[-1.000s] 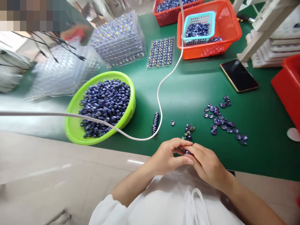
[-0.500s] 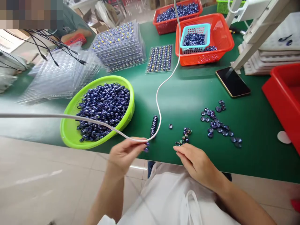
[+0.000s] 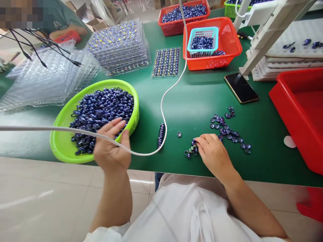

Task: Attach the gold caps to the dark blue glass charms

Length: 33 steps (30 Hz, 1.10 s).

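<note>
My left hand [image 3: 113, 146] is open, its fingers spread at the near right rim of a lime-green basket [image 3: 136, 116]. A heap of shiny dark-blue ring-shaped pieces [image 3: 103, 104] fills this basket. My right hand [image 3: 214, 153] is closed, its thumb and fingertips pinching a small dark-blue piece at the edge of a little cluster [image 3: 190, 152] of similar pieces with greenish parts. Between the hands, a row of dark-blue rings [image 3: 160, 135] lies stacked side by side. A single small round piece [image 3: 179, 134] sits to the right of that row.
A white cable [image 3: 143, 154] hangs across the view, in front of my left hand. Round dark-blue caps [image 3: 229, 131] lie scattered by a phone [image 3: 241, 88]. Filled clear trays [image 3: 118, 47], red baskets [image 3: 212, 62] and a red bin [image 3: 297, 124] stand around. A person sits across the table.
My left hand has moved left from beside the ring row to the green basket and opened; the dark-blue pieces no longer show in it. My right hand has shifted up beside the small cluster.
</note>
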Each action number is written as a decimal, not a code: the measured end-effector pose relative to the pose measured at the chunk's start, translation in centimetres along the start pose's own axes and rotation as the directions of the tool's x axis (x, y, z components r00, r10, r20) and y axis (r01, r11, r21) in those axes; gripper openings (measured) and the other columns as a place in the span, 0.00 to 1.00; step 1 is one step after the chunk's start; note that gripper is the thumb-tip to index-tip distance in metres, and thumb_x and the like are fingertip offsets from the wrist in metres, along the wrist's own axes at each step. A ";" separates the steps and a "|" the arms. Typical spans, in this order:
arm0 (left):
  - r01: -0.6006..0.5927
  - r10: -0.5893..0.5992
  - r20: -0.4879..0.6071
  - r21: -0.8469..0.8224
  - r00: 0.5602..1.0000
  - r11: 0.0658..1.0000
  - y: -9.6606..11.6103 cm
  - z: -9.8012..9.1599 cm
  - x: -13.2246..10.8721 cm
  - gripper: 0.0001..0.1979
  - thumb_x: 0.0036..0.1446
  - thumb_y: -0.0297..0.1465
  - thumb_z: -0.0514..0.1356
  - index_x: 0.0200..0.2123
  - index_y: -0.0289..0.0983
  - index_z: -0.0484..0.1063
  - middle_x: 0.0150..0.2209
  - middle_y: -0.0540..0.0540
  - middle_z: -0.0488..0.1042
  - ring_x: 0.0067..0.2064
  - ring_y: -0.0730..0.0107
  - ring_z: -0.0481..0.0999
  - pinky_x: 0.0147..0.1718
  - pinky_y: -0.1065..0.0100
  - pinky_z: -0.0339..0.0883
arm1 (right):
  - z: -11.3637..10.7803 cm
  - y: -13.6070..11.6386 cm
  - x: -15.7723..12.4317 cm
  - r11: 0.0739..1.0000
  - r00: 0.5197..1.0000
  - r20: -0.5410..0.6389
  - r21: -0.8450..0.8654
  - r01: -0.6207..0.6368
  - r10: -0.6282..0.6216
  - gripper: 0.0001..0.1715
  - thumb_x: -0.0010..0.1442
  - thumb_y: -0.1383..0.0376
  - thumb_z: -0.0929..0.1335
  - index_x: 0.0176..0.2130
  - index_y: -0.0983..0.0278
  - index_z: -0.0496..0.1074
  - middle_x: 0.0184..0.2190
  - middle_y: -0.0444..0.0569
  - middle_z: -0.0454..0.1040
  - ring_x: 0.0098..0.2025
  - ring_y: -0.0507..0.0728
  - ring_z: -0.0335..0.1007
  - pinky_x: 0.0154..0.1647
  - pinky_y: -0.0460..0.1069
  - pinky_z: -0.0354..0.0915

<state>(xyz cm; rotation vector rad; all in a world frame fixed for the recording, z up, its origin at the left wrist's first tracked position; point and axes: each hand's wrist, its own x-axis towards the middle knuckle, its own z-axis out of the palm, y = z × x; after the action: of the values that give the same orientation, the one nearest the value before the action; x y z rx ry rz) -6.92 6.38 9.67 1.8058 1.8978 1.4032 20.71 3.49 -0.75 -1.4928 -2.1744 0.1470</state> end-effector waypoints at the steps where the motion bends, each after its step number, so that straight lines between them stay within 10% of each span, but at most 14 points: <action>1: -0.002 0.003 0.030 -0.018 1.000 1.000 0.3 0.7 -0.8 0.19 0.55 0.34 0.68 0.50 0.34 0.75 0.44 0.42 0.80 0.47 0.55 0.80 0.45 0.55 0.79 | -0.1 0.1 -0.2 1.000 1.000 0.006 0.010 -0.002 0.002 0.12 0.66 0.73 0.64 0.44 0.63 0.75 0.40 0.54 0.77 0.44 0.63 0.69 0.43 0.58 0.69; 9: -0.056 0.107 0.241 -0.209 0.965 0.976 0.2 6.1 -7.4 0.10 0.60 0.28 0.63 0.45 0.40 0.79 0.42 0.42 0.79 0.44 0.61 0.79 0.45 0.60 0.75 | -2.2 1.2 -1.7 0.910 0.971 -0.091 0.376 -0.173 0.223 0.06 0.66 0.68 0.66 0.41 0.60 0.74 0.39 0.50 0.75 0.42 0.58 0.71 0.43 0.54 0.69; 21: 0.118 0.212 0.642 -0.430 0.737 0.895 2.8 11.6 -9.0 0.17 0.62 0.27 0.61 0.54 0.38 0.75 0.50 0.37 0.78 0.51 0.59 0.78 0.48 0.61 0.74 | -2.5 0.7 -2.9 0.467 0.855 0.168 0.777 -0.422 0.491 0.10 0.64 0.57 0.71 0.41 0.61 0.75 0.35 0.46 0.80 0.36 0.55 0.79 0.36 0.47 0.74; 33: 0.153 0.186 0.685 -0.402 0.705 0.903 3.6 11.1 -8.2 0.10 0.65 0.30 0.58 0.46 0.36 0.78 0.36 0.42 0.80 0.37 0.65 0.78 0.37 0.67 0.70 | -2.1 0.9 -3.7 0.684 0.846 -0.044 0.611 -0.398 0.531 0.05 0.66 0.61 0.68 0.41 0.59 0.74 0.35 0.46 0.77 0.37 0.56 0.74 0.40 0.51 0.69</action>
<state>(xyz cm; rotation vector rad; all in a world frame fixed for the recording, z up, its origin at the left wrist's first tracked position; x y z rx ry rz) 5.18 4.30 2.42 1.7574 1.0597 0.8166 23.49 0.14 -0.49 -1.5531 -1.3349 0.7255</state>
